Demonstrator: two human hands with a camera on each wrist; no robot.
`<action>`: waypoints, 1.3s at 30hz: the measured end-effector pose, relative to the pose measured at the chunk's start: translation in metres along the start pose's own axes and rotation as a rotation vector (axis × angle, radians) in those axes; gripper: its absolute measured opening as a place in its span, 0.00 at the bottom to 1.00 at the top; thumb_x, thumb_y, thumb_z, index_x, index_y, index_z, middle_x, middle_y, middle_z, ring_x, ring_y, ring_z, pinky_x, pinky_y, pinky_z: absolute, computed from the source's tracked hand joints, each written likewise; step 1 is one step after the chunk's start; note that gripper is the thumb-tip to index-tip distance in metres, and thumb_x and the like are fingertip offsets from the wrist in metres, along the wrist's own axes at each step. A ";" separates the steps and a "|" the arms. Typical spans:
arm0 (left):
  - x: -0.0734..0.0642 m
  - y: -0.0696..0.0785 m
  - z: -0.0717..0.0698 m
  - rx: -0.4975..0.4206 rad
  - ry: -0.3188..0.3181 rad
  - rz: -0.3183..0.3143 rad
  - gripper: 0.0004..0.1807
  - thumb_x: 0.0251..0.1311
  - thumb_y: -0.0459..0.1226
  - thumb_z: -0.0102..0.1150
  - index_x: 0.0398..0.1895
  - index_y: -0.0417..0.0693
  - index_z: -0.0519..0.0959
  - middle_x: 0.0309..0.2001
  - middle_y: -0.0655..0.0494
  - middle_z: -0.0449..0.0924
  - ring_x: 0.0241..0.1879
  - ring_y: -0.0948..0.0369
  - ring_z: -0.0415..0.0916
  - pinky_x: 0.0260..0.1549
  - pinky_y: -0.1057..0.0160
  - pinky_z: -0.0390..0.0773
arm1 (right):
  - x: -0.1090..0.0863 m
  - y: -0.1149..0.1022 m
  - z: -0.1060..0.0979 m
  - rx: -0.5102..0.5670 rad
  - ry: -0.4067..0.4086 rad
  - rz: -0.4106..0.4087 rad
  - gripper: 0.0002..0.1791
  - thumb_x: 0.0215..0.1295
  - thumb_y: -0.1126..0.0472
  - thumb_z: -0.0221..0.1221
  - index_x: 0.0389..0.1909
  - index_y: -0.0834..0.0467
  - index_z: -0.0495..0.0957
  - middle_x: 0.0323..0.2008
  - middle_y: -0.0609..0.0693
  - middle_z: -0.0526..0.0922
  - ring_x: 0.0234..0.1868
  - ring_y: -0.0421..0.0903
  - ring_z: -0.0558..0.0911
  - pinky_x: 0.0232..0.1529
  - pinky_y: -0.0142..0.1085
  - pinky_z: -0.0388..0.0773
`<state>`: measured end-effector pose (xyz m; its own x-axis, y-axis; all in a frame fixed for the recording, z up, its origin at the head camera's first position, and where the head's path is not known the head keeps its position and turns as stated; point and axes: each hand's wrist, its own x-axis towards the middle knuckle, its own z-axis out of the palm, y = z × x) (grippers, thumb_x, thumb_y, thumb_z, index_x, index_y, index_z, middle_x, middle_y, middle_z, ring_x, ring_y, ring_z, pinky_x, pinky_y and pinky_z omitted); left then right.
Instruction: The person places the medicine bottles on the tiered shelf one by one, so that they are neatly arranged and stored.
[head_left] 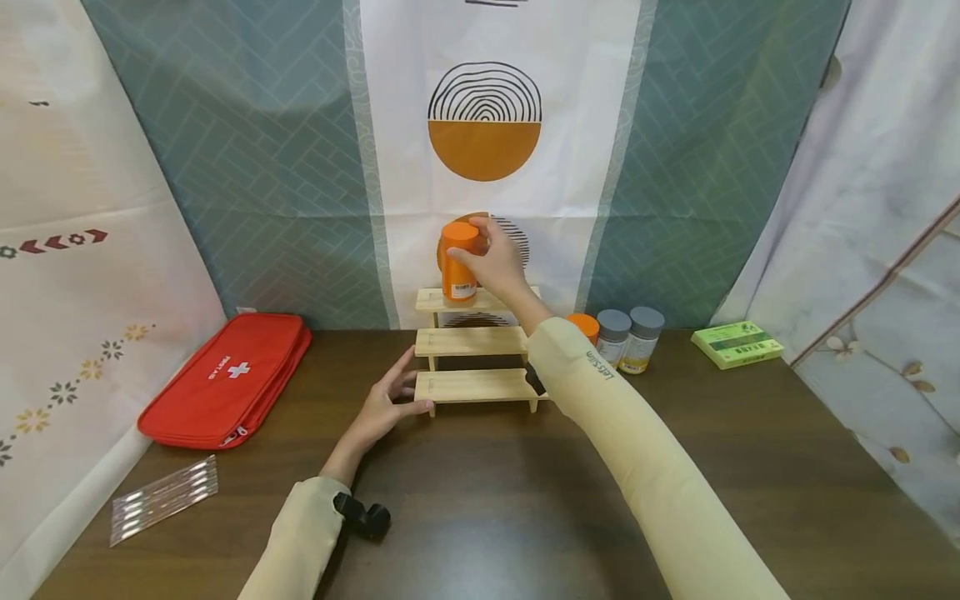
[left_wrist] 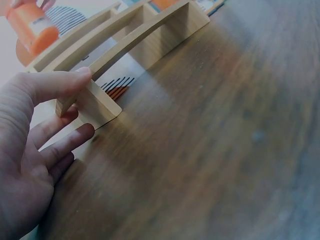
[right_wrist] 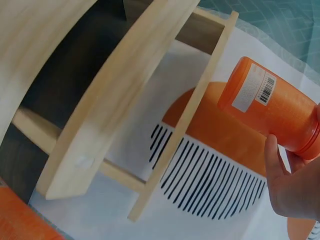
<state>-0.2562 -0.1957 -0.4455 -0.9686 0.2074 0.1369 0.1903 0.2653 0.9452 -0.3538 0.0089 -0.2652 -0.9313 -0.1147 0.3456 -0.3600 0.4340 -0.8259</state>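
My right hand (head_left: 501,258) grips an orange pill bottle (head_left: 457,271) near its lid. The bottle is upright over the top tier of a three-step wooden rack (head_left: 472,340). In the right wrist view, the barcode label on the bottle (right_wrist: 272,102) shows, and its base is at the top board's edge. At the rack's left end, my left hand (head_left: 378,414) holds the lowest step. The left wrist view shows the thumb on that step's corner and fingertips (left_wrist: 85,131) beside its leg.
Right of the rack stand another orange-lidded bottle (head_left: 583,325) and two grey-lidded bottles (head_left: 612,332), partly behind my right sleeve. A green box (head_left: 737,344) lies farther right. On the left are a red first aid pouch (head_left: 225,379) and a clear packet of swabs (head_left: 165,498).
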 end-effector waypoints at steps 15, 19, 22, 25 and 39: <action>0.001 0.000 -0.002 0.001 -0.003 0.005 0.52 0.56 0.33 0.68 0.78 0.65 0.48 0.69 0.36 0.66 0.56 0.43 0.76 0.55 0.47 0.75 | -0.001 0.001 0.022 0.015 -0.018 -0.026 0.34 0.62 0.55 0.66 0.67 0.57 0.66 0.61 0.55 0.77 0.56 0.52 0.78 0.60 0.40 0.76; 0.000 -0.001 0.000 -0.001 -0.009 0.016 0.52 0.56 0.33 0.68 0.78 0.64 0.48 0.68 0.35 0.67 0.54 0.43 0.77 0.52 0.51 0.78 | -0.004 0.005 0.025 -0.009 -0.020 -0.025 0.34 0.63 0.53 0.65 0.68 0.55 0.65 0.62 0.54 0.77 0.56 0.51 0.78 0.59 0.41 0.76; -0.001 -0.002 -0.001 0.000 -0.005 0.021 0.52 0.56 0.33 0.69 0.78 0.63 0.49 0.68 0.35 0.67 0.54 0.43 0.77 0.52 0.52 0.77 | -0.004 0.007 0.028 -0.021 -0.020 -0.026 0.34 0.64 0.52 0.64 0.69 0.53 0.64 0.63 0.53 0.76 0.57 0.51 0.79 0.59 0.41 0.76; -0.002 -0.003 -0.002 0.005 0.013 0.015 0.52 0.55 0.33 0.69 0.78 0.62 0.49 0.69 0.36 0.65 0.55 0.44 0.76 0.55 0.49 0.75 | -0.003 0.008 0.032 -0.029 -0.028 -0.036 0.34 0.64 0.52 0.64 0.69 0.53 0.64 0.63 0.54 0.76 0.56 0.52 0.79 0.58 0.41 0.77; -0.001 -0.002 0.000 0.008 0.007 0.007 0.52 0.55 0.33 0.69 0.78 0.64 0.49 0.68 0.35 0.67 0.55 0.43 0.77 0.53 0.48 0.77 | -0.003 0.012 0.031 -0.006 -0.059 -0.029 0.38 0.66 0.50 0.62 0.72 0.54 0.58 0.67 0.54 0.71 0.60 0.52 0.76 0.62 0.44 0.74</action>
<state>-0.2560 -0.1968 -0.4472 -0.9684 0.2024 0.1456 0.1983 0.2710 0.9419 -0.3570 -0.0129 -0.2899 -0.9223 -0.1798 0.3420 -0.3864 0.4356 -0.8130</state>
